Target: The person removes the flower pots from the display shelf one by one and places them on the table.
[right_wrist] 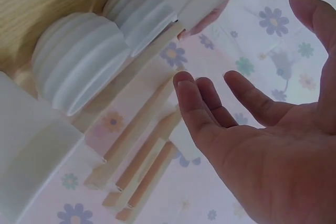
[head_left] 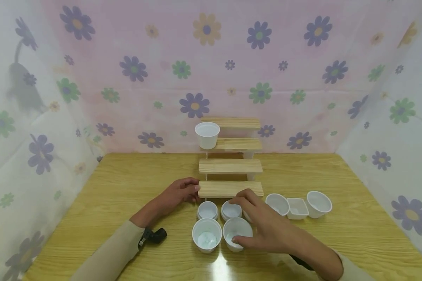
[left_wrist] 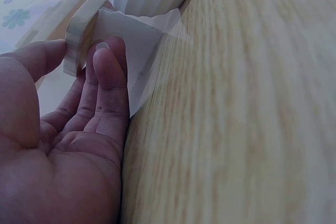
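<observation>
A four-step wooden display stand (head_left: 230,166) with pale supports stands mid-table. My left hand (head_left: 177,193) holds the left end of its lowest plank. The left wrist view shows the thumb against the plank end (left_wrist: 79,40) and the fingers curled beneath. Above the front pots hovers my right hand (head_left: 267,226), fingers apart and palm bare in the right wrist view. Under it are a white tapered pot (head_left: 244,226) and a ribbed white pot (head_left: 231,210). To their left, another tapered pot (head_left: 206,238) sits in front of a second ribbed pot (head_left: 207,210).
One white pot (head_left: 207,134) rests at the left of the second step from the top. Right of the stand are a round pot (head_left: 277,204), a square pot (head_left: 297,208) and a tilted-looking round pot (head_left: 319,204). Flowered cloth (head_left: 225,70) encloses the wooden table (head_left: 154,171).
</observation>
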`<control>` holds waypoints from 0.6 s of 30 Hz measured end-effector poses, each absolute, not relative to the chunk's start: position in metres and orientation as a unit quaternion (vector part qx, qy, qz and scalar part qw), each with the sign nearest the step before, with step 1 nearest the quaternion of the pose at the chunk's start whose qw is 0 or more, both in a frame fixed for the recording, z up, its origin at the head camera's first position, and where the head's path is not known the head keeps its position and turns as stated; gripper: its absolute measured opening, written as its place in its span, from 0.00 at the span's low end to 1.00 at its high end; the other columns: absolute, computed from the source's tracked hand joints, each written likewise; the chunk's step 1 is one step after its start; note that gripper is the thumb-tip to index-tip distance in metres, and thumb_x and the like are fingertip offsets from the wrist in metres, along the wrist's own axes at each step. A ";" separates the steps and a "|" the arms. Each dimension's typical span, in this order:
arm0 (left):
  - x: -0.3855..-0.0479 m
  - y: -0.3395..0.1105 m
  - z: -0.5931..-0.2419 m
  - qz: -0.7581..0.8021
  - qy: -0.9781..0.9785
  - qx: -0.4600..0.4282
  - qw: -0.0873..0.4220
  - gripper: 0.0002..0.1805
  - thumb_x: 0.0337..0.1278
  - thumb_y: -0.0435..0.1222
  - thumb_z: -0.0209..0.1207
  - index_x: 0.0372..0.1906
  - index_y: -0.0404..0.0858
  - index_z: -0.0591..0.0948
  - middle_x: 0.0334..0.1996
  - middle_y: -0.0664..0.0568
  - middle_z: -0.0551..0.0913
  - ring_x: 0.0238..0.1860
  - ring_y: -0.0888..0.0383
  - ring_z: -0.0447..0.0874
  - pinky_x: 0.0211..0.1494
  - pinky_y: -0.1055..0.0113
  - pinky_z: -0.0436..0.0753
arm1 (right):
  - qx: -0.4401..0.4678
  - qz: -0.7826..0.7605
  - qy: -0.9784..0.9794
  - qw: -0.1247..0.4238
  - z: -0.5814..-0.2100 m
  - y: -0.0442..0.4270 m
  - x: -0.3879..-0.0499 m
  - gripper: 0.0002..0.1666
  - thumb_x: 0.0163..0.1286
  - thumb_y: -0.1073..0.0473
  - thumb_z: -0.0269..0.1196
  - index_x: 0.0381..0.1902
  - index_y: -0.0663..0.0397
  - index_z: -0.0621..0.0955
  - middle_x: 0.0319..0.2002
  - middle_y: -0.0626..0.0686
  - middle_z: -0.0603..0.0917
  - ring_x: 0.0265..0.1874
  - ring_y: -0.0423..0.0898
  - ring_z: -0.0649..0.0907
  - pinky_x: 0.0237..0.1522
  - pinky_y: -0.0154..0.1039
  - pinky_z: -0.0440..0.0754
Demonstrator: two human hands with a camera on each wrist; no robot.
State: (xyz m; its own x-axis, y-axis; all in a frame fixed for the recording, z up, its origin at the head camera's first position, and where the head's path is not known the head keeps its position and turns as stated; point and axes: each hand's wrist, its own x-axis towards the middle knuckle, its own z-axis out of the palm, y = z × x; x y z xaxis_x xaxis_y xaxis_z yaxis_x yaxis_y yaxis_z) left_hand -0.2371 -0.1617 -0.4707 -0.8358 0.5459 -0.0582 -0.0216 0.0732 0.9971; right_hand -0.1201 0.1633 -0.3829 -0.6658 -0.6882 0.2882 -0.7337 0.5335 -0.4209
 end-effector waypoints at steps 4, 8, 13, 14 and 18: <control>-0.240 -0.161 -0.472 0.653 0.699 0.191 0.220 0.25 0.84 0.41 0.55 0.69 0.26 0.71 0.47 0.42 0.85 0.47 0.52 0.86 0.52 0.63 0.87 | 0.416 0.271 -0.866 0.068 -0.378 0.165 -0.126 0.43 0.63 0.47 0.80 0.71 0.48 0.73 0.63 0.49 0.73 0.55 0.44 0.81 0.53 0.43 0.86; -0.238 -0.163 -0.474 0.654 0.697 0.194 0.220 0.25 0.83 0.43 0.56 0.68 0.28 0.72 0.47 0.42 0.85 0.48 0.52 0.86 0.53 0.62 0.87 | 0.413 0.282 -0.861 0.092 -0.377 0.161 -0.129 0.41 0.63 0.52 0.80 0.69 0.49 0.74 0.63 0.48 0.74 0.55 0.41 0.80 0.53 0.46 0.87; -0.241 -0.161 -0.473 0.650 0.706 0.187 0.209 0.24 0.82 0.41 0.56 0.67 0.27 0.73 0.45 0.42 0.86 0.46 0.51 0.86 0.51 0.62 0.87 | 0.397 0.294 -0.864 0.097 -0.369 0.160 -0.135 0.38 0.66 0.53 0.78 0.69 0.50 0.74 0.65 0.47 0.73 0.58 0.46 0.81 0.56 0.48 0.86; -0.241 -0.161 -0.474 0.648 0.709 0.184 0.209 0.24 0.82 0.41 0.56 0.68 0.27 0.72 0.44 0.42 0.86 0.46 0.51 0.87 0.51 0.63 0.87 | 0.396 0.297 -0.863 0.099 -0.367 0.160 -0.136 0.37 0.66 0.53 0.77 0.68 0.51 0.74 0.65 0.47 0.74 0.58 0.47 0.81 0.57 0.50 0.85; -0.240 -0.161 -0.472 0.646 0.710 0.187 0.210 0.25 0.83 0.41 0.56 0.68 0.26 0.72 0.45 0.42 0.86 0.46 0.52 0.86 0.51 0.63 0.87 | 0.393 0.297 -0.863 0.107 -0.359 0.158 -0.143 0.35 0.67 0.54 0.76 0.67 0.51 0.74 0.64 0.48 0.74 0.56 0.46 0.80 0.58 0.50 0.85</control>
